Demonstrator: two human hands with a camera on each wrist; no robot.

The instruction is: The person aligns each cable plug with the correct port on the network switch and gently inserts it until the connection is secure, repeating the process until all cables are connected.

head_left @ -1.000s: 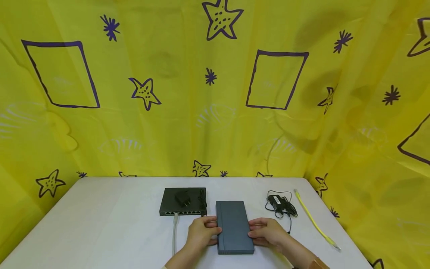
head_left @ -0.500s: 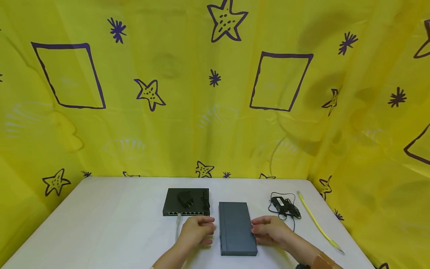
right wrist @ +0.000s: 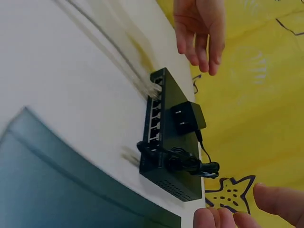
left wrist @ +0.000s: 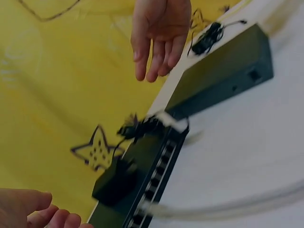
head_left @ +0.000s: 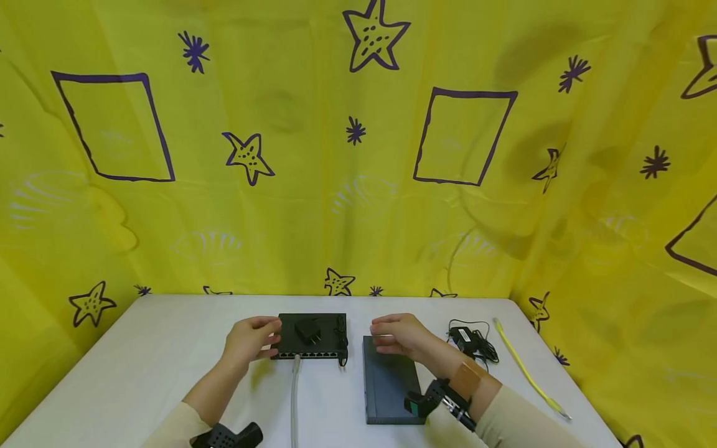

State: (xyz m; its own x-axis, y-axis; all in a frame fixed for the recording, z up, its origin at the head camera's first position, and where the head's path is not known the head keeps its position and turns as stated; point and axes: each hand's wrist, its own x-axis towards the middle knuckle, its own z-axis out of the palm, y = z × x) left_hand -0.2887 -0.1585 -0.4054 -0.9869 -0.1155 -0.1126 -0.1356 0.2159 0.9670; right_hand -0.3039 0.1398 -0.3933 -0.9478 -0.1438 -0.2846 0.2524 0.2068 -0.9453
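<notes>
A black network switch (head_left: 326, 330) lies on the table with its row of ports toward me. On top of it sit a black power adapter (right wrist: 189, 118) and its bundled cord (right wrist: 190, 164). A grey network cable (head_left: 294, 398) is plugged into one of the ports. My left hand (head_left: 249, 341) is at the switch's left edge, fingers loosely bent; contact is unclear. My right hand (head_left: 404, 338) hovers over the far end of a blue-grey flat box (head_left: 392, 392), to the right of the switch. Neither hand holds anything. The box's side shows small sockets in the left wrist view.
Another black power adapter (head_left: 465, 336) with a coiled cord lies at the right, beside a yellow network cable (head_left: 529, 373). A yellow patterned curtain (head_left: 302, 218) hangs along the back and sides of the white table (head_left: 185, 348).
Both hands have left the sides of the blue-grey box. They have moved forward and left toward the switch, the left hand passing over to its left side. The box stays in place.
</notes>
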